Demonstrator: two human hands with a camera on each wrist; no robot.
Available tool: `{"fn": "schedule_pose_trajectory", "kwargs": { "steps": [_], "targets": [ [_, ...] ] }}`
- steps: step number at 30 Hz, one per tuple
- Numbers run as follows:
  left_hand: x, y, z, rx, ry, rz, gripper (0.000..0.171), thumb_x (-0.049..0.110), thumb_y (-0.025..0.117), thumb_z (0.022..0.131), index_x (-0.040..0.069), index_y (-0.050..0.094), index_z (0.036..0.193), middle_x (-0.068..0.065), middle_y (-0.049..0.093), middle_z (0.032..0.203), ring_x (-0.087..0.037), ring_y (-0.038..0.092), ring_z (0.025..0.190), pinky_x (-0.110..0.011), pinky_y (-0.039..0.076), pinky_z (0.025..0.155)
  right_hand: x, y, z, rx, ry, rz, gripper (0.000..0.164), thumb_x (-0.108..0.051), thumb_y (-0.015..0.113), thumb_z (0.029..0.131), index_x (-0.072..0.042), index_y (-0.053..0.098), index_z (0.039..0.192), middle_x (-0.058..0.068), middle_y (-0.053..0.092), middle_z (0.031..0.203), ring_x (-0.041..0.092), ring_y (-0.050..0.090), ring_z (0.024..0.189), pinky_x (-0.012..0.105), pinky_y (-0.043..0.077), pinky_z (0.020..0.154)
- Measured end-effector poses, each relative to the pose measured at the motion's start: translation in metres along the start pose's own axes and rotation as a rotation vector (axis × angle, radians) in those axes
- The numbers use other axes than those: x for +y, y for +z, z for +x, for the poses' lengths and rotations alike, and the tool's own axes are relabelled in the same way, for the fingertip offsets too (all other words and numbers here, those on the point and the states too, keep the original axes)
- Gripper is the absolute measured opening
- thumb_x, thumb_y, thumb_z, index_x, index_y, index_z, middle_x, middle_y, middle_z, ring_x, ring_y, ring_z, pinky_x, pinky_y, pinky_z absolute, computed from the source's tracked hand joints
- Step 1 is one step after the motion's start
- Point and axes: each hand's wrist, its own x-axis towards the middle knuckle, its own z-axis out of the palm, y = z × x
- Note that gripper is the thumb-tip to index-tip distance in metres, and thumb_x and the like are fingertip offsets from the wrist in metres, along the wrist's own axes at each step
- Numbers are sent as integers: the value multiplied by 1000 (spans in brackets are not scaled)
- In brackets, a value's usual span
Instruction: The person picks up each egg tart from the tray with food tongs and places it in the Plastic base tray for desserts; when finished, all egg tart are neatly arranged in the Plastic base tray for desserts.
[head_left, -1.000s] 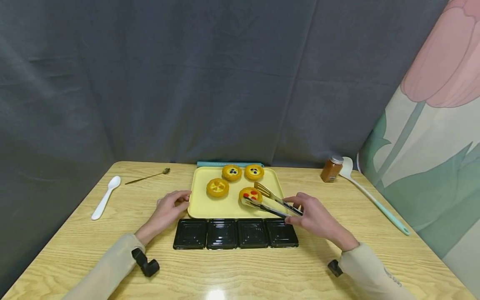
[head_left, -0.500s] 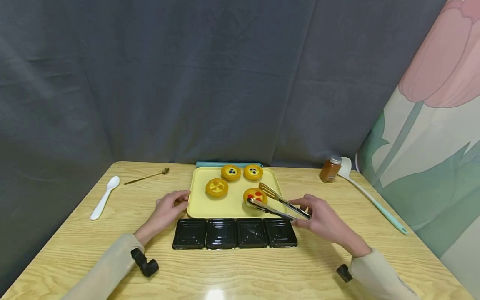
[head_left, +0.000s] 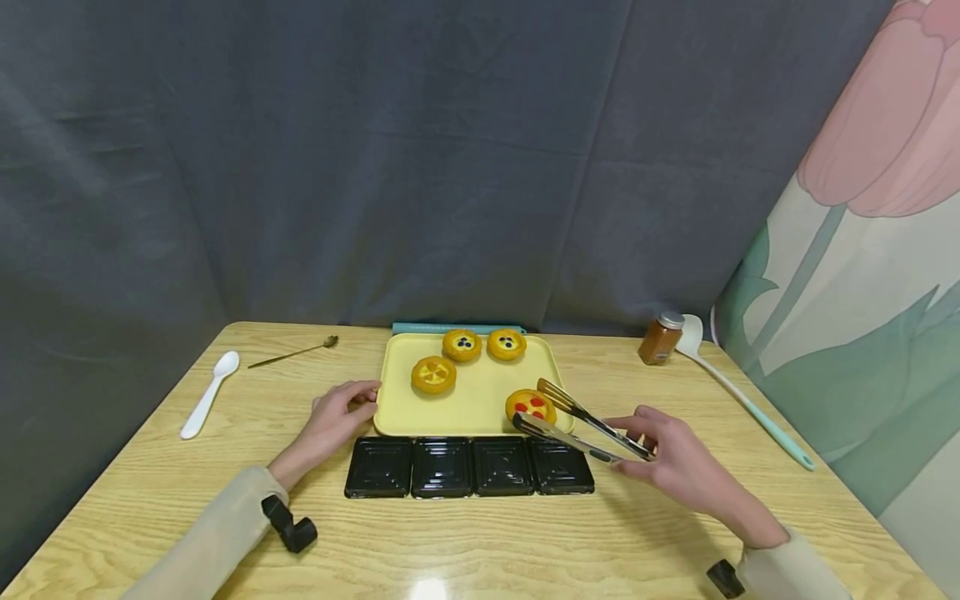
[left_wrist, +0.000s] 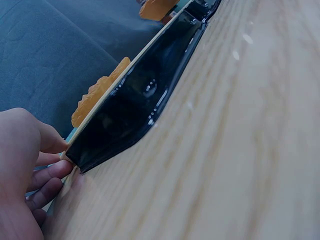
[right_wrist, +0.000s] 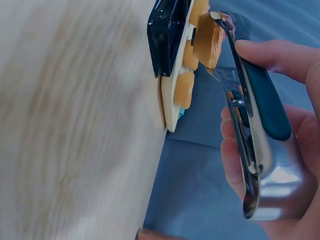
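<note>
My left hand [head_left: 337, 423] pinches the left edge of the yellow tray [head_left: 465, 410] between thumb and fingers. In my right hand [head_left: 678, 462] are metal tongs [right_wrist: 270, 150] with dark grip pads. Their tips clasp a tart with red topping [head_left: 529, 404], held above the tray's front right corner; the right wrist view shows this tart [right_wrist: 207, 42] raised off the tray. Three other tarts sit on the tray: one with yellow wedges [head_left: 433, 376] at left and two with dark blue berries, a left one [head_left: 461, 345] and a right one [head_left: 507, 344].
Along the tray's front lies a black plastic tray [head_left: 443, 468] with several square compartments. A white spoon [head_left: 210, 396] and a thin brown-gold spoon [head_left: 294, 357] lie left. At right are a brown jar [head_left: 662, 339] and a long spatula [head_left: 742, 396]. A teal strip [head_left: 459, 328] lies behind.
My right hand has moved right and toward me with the tongs, bringing the red-topped tart from the tray's middle to above its front right corner. My left hand stays in place.
</note>
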Motion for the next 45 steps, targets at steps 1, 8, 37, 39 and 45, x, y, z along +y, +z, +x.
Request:
{"fn": "schedule_pose_trajectory", "kwargs": {
  "steps": [1,8,37,39,45],
  "targets": [
    [0,0,0,1,2,1,39,10,65,96,-2,63,133,-6,67,109,-32,58,108,-57,23,101,0,-1,-3,1,4,1,46,-14,86,78,-8,73,122,-7,53,83,8,48,68,26,43,60],
    [0,0,1,7,10,7,38,9,66,96,-2,64,132,-6,67,107,-31,59,106,-57,23,100,-1,-8,-19,10,22,5,47,-16,87,78,-10,73,123,-8,50,81,6,44,66,25,39,57],
    [-1,-1,0,1,5,12,38,10,65,96,-1,64,133,-5,67,108,-31,59,107,-58,23,101,4,-9,-58,42,2,-19,49,-16,90,73,-10,74,119,-12,48,81,1,43,65,23,37,54],
    [-1,-1,0,2,5,12,38,10,65,96,0,64,133,-5,67,108,-31,59,107,-58,23,100,5,-8,-59,39,4,-23,49,-16,89,73,-10,74,119,-12,48,81,0,43,65,23,37,54],
    [0,-1,0,2,4,9,38,10,65,96,0,64,133,-5,67,108,-31,59,107,-58,23,100,6,-9,-61,32,12,-23,49,-17,89,74,-10,74,120,-12,49,82,1,42,66,23,37,54]
  ]
}}
